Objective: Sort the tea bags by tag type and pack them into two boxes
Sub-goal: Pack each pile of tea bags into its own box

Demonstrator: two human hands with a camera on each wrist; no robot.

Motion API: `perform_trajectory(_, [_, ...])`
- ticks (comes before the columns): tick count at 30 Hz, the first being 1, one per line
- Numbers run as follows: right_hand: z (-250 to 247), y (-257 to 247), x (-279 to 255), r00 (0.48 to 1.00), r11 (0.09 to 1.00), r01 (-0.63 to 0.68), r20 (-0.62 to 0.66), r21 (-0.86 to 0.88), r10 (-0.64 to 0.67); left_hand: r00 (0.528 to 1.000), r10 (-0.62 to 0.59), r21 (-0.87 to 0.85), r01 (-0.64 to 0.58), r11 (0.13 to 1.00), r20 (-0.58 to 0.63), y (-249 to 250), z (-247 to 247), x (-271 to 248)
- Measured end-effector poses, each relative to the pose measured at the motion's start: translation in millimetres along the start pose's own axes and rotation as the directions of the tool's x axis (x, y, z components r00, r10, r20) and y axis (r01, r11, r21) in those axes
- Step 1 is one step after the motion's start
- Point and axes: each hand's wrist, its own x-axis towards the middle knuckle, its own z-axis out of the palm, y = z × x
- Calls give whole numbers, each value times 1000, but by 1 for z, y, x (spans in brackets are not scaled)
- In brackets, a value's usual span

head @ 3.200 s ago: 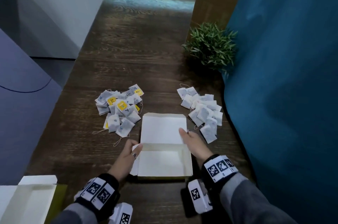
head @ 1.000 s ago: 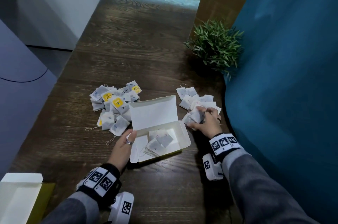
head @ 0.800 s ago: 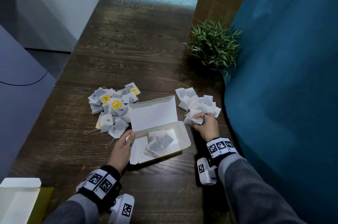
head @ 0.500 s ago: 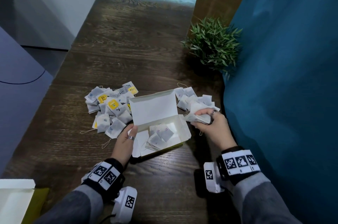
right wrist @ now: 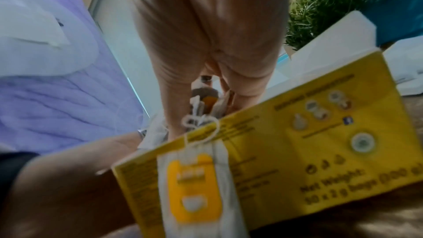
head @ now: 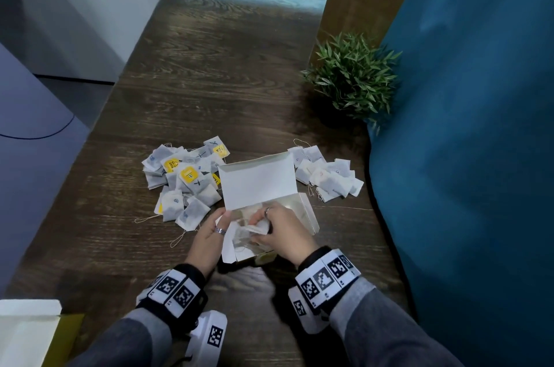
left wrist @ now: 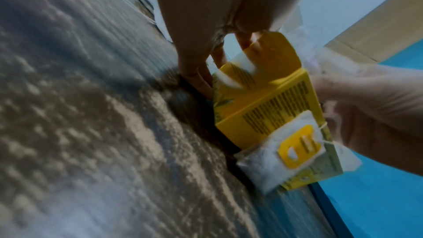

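- Second box [head: 27,333], far left on the worktop [head: 209,82]: open, unfilled as far as I can see.
- Yellow-tag pile [head: 186,181]: unpacked.
- My left hand [head: 209,235]: grip pinches the open box [head: 257,187] by its left flap.
- My right hand [head: 281,232]: inside it, grip closed on plain tea bags [head: 254,230].
- Plain-tag pile [head: 326,178]: partly left.

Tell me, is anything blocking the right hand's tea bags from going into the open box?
Nothing visible does. The right hand is already inside the open box, lid folded back, holding tea bags; the left hand grips the box's left flap.
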Motion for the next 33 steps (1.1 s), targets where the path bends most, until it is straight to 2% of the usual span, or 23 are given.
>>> perform_trajectory(3, [-1, 10, -2, 992, 975, -24, 112, -221, 50, 999, -40, -32, 41, 999, 35, -4, -3, 2])
perform_trajectory(5, [-7, 10, -7, 995, 966, -9, 93, -257, 34, 998, -52, -34, 53, 998, 38, 0, -3, 1])
perform_trajectory(7, [-17, 8, -17, 999, 990, 28, -31, -135, -33, 998, -58, -41, 60, 997, 40, 0, -3, 3])
perform_trajectory(8, [-22, 5, -23, 989, 998, 44, -137, -54, -51, 997, -62, -39, 63, 997, 41, -3, -4, 5])
perform_trajectory(10, [-29, 4, -39, 937, 998, 38, -349, 41, -22, 997, -70, -40, 72, 997, 42, -5, -5, 6])
perform_trajectory(11, [-28, 10, -46, 918, 997, -15, -395, 73, 43, 995, -79, -41, 81, 996, 53, -6, -6, 7])
perform_trajectory(12, [-27, 16, -53, 916, 990, -101, -378, 100, 132, 994, -87, -42, 90, 995, 61, -8, -7, 8])
perform_trajectory(14, [-19, 35, -61, 935, 950, -301, -172, 86, 312, 996, -77, -42, 80, 996, 54, -3, -6, 5])
perform_trajectory(16, [-4, 50, -64, 914, 914, -402, 73, 56, 398, 995, -73, -51, 76, 996, 61, 1, -5, 4])
perform_trajectory(17, [3, 54, -63, 908, 905, -415, 104, 90, 406, 995, -68, -64, 73, 995, 79, 4, -4, 3])
perform_trajectory(20, [21, 52, -55, 923, 829, -366, 55, 423, 380, 993, -66, -77, 74, 994, 93, 2, -5, 2])
perform_trajectory(23, [36, 49, -46, 902, 756, -363, 2, 545, 432, 992, -49, -80, 58, 995, 116, -1, -5, 3])
perform_trajectory(25, [43, 52, -43, 887, 771, -371, -48, 518, 460, 991, -47, -82, 57, 995, 127, -2, -5, 3])
perform_trajectory(27, [43, 52, -44, 895, 813, -365, -70, 454, 441, 990, -55, -79, 65, 995, 127, -2, -5, 2])
perform_trajectory(30, [26, 43, -52, 949, 890, -254, -78, 379, 305, 993, -47, -40, 52, 998, 112, -5, -7, 3])
perform_trajectory(33, [-3, 25, -56, 961, 953, -128, -204, 275, 187, 992, -41, -49, 47, 998, 118, -7, -8, 4])
